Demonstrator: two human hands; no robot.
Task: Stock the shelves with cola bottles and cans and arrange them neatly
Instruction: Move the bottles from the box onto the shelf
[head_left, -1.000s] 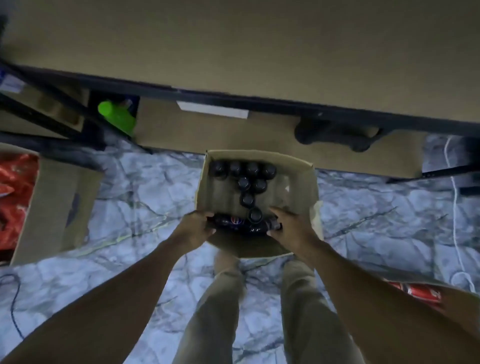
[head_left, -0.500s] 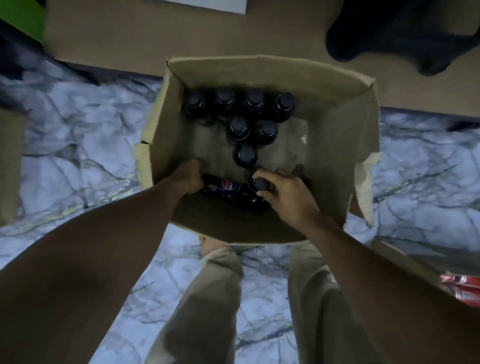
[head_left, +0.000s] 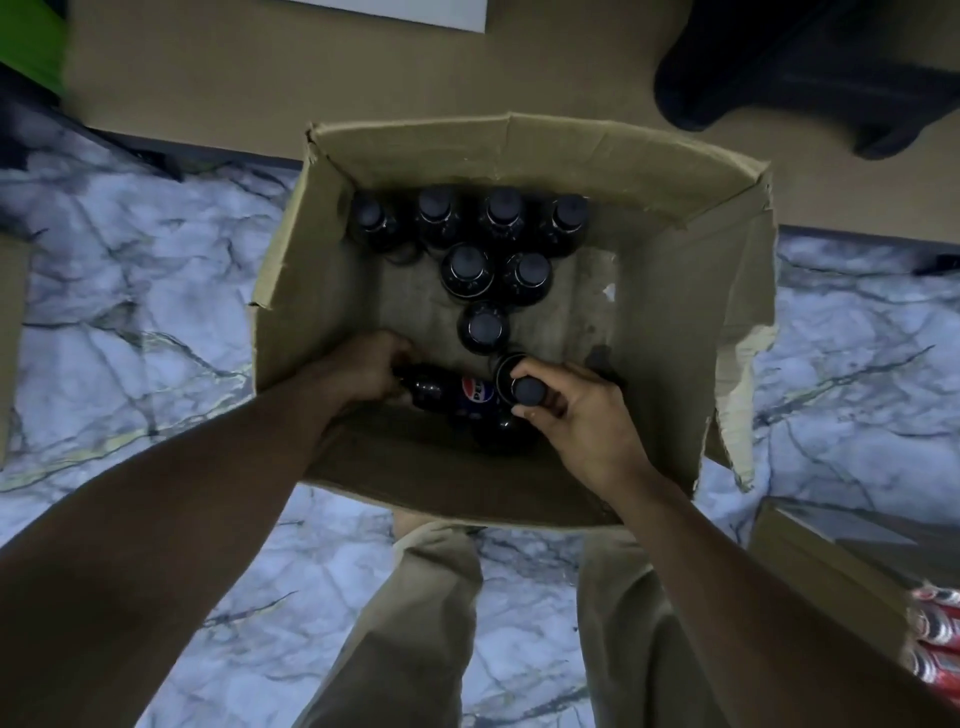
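Pale grey marble-patterned floor (head_left: 130, 312) fills most of what we see. Along the far edge runs a flat brown board (head_left: 260, 78). A bulky black moulded object (head_left: 805, 67) sits over it at far right and a bright green patch (head_left: 31, 47) shows at the far left corner; we cannot tell what either is. In the middle stands the open brown cardboard box (head_left: 675, 260), edges ragged, its right flap torn. On the near side, a person's khaki trouser legs (head_left: 405, 623) point toward the box. At near right we note a second brown cardboard carton (head_left: 810, 566) with red cans (head_left: 935, 634) showing at its end.

Inside the open box, seven dark cola bottles with dark caps (head_left: 467, 267) stand upright. Four stand in a row against the far wall, two just nearer, one nearer again, all packed close. By the near wall a dark cola bottle with a blue and red label (head_left: 457, 395) lies on its side, neck to the left. At its right end, an eighth dark-capped bottle (head_left: 529, 391) shows its cap toward us.

Hands are apart, both down in the near part of the box. The left hand (head_left: 363, 369) has its fingers curled over the neck end of the lying bottle. The right hand (head_left: 587, 421) pinches the eighth bottle at the neck, thumb on the near side, fingers round the far side, just below the cap.
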